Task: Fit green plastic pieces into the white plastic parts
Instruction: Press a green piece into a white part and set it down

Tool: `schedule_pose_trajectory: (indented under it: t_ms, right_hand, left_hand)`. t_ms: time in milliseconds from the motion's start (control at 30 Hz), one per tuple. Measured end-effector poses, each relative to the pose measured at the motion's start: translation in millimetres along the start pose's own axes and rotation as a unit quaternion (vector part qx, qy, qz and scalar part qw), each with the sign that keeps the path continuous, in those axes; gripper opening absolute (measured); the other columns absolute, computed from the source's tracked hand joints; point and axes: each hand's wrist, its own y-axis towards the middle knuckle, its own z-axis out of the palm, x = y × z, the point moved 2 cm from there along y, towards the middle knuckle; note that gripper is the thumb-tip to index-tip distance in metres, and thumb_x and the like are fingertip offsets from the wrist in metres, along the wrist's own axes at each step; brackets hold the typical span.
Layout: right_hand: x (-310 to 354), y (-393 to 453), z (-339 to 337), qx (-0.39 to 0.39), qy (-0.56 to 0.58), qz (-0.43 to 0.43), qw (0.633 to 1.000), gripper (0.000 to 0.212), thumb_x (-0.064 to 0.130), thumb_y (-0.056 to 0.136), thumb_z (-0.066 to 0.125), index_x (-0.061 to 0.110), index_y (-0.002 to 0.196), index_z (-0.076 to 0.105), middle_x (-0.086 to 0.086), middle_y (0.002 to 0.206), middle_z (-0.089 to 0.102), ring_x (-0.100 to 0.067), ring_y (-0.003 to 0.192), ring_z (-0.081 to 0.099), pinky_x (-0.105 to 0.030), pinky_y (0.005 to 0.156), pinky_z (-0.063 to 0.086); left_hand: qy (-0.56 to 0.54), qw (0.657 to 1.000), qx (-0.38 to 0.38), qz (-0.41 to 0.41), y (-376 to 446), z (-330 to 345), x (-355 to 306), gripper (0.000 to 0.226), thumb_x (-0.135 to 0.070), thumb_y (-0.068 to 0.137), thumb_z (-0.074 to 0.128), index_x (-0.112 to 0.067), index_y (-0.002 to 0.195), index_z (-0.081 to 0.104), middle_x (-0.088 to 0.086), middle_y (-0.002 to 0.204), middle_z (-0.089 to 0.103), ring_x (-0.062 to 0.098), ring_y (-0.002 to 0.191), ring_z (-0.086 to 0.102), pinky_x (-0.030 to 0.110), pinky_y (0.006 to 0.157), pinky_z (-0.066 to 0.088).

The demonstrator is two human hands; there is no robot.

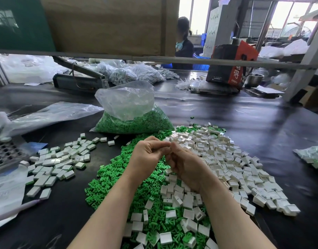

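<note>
Both hands are meeting above the table [262,123], over where the two heaps join. The left hand [147,155] is curling its fingers [161,145] with thumb and forefinger pressed together; the right hand [185,162] is curling its fingers [174,148] toward them, tips touching the left's. What they are pinching I cannot tell; it is hidden between the fingertips. Directly below and nearer than the fingers, green pieces [108,180] are lying in a loose heap. Right of the fingers and also nearer, white parts [232,164] are spreading in a wide pile, some overlapping the green. Left of the fingers, a separate group of fitted parts [54,164] is lying flat. Beyond the fingers, a bag [131,112] of green pieces is standing open. Far beyond, a seated person [184,42] is working.
</note>
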Motion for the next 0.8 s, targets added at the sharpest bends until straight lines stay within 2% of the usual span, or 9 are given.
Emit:
schedule_pose_trajectory:
  t_ms: [100,200,300,500,633,700,800]
  right_hand:
    - [-0.2,1.2,2.0,-0.005,0.008,0.005,1.0,0.04,0.052,0.091,0.045,0.017,0.083,0.062,0.004,0.068,0.055,-0.008,0.06,0.044,-0.022,0.057,0.035]
    - [0.4,2.1,1.6,-0.003,0.01,0.011,1.0,0.045,0.053,0.093,0.038,0.015,0.085,0.06,0.003,0.068,0.056,-0.009,0.06,0.046,-0.023,0.057,0.037]
    - [0.7,1.9,2.4,0.007,0.015,0.008,1.0,0.042,0.05,0.093,0.039,0.014,0.085,0.06,0.002,0.069,0.055,-0.009,0.06,0.047,-0.021,0.056,0.038]
    - [0.8,2.2,2.1,0.007,0.028,0.011,1.0,0.041,0.044,0.097,0.039,0.007,0.099,0.058,0.001,0.07,0.055,-0.009,0.06,0.048,-0.02,0.056,0.04]
    - [1.7,3.0,1.0,-0.001,0.003,0.01,1.0,0.045,0.049,0.097,0.039,0.01,0.092,0.061,0.0,0.072,0.056,-0.01,0.061,0.047,-0.024,0.057,0.035]
    - [2.9,3.2,-0.7,-0.012,-0.018,-0.002,1.0,0.037,0.043,0.098,0.044,0.011,0.091,0.061,0.0,0.072,0.054,-0.011,0.062,0.044,-0.026,0.059,0.032]
    - [4.7,3.7,-5.7,-0.061,-0.033,-0.024,0.997,0.023,0.024,0.096,0.054,0.004,0.102,0.061,-0.001,0.071,0.054,-0.011,0.062,0.046,-0.025,0.057,0.032]
  left_hand:
    - [-0.011,1.0,-0.001,-0.011,0.6,0.3,0.2,0.019,-0.002,0.084,0.072,-0.02,0.09,0.077,0.002,0.088,0.067,0.004,0.081,0.067,0.015,0.078,0.051]
    - [-0.023,1.0,0.001,-0.016,1.8,-0.8,0.0,0.018,-0.001,0.084,0.071,-0.017,0.09,0.077,0.002,0.088,0.07,0.006,0.081,0.069,0.015,0.076,0.052]
    - [-0.043,0.999,0.006,-0.024,1.7,-1.6,0.5,0.017,0.0,0.085,0.071,-0.016,0.09,0.077,-0.003,0.084,0.073,0.007,0.08,0.071,0.015,0.073,0.053]
    - [-0.058,0.997,0.01,-0.041,1.1,-0.5,1.9,0.016,-0.004,0.086,0.072,-0.019,0.091,0.077,0.001,0.086,0.077,0.013,0.081,0.073,0.017,0.071,0.054]
    - [-0.058,0.997,0.008,-0.041,1.7,-0.1,1.2,0.015,-0.003,0.086,0.071,-0.016,0.092,0.076,0.0,0.08,0.076,0.007,0.074,0.071,0.016,0.068,0.053]
    - [-0.037,0.999,-0.003,-0.026,2.4,-0.3,0.0,0.017,-0.003,0.086,0.072,-0.019,0.09,0.076,0.002,0.084,0.074,0.008,0.075,0.071,0.017,0.069,0.054]
    - [0.014,1.0,-0.011,-0.006,3.5,-1.1,0.6,0.016,-0.004,0.085,0.073,-0.016,0.094,0.077,0.007,0.092,0.07,0.009,0.081,0.07,0.018,0.075,0.054]
